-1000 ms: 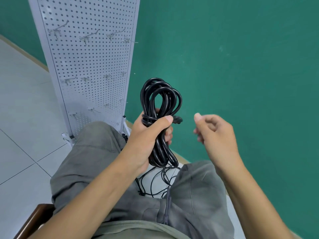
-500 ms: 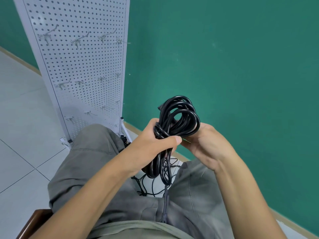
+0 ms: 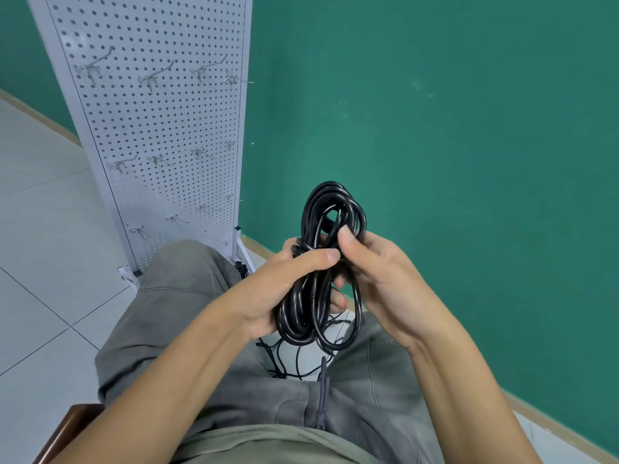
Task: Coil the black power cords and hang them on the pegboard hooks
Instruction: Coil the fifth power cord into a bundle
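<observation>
While both hands close on it, the coiled black power cord (image 3: 321, 262) is held above the lap.

Left hand (image 3: 284, 286) wraps the middle of the bundle, thumb across the front; right hand (image 3: 378, 279) pinches the strands from the right, thumb on the upper loop. Far left stands the white pegboard (image 3: 160, 128), its metal hooks (image 3: 150, 78) bare. Loose black cords (image 3: 301, 363) lie on the floor between the knees.
</observation>
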The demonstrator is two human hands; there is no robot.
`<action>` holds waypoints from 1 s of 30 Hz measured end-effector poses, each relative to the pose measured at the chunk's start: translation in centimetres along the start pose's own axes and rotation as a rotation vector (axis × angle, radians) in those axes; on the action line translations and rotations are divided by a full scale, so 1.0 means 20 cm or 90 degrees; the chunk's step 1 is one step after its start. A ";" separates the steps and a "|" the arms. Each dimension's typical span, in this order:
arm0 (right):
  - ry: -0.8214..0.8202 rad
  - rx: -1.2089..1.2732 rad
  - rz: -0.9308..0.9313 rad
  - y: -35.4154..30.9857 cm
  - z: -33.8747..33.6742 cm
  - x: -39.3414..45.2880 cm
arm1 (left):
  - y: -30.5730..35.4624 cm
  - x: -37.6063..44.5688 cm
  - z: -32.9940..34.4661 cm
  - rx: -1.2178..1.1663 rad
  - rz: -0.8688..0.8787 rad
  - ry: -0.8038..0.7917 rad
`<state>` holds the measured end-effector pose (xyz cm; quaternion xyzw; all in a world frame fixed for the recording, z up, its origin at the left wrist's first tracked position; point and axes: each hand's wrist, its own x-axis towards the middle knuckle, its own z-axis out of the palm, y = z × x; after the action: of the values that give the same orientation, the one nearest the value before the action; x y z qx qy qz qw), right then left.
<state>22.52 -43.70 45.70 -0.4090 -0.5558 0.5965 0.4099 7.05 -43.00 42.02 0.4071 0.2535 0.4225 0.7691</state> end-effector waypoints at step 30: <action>0.286 0.012 0.020 0.09 0.02 0.13 | -0.04 0.02 0.04 0.230 -0.017 0.082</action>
<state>21.26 -41.47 43.77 -0.5364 -0.4386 0.5019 0.5177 8.21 -43.22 41.70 0.5075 0.3793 0.3847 0.6712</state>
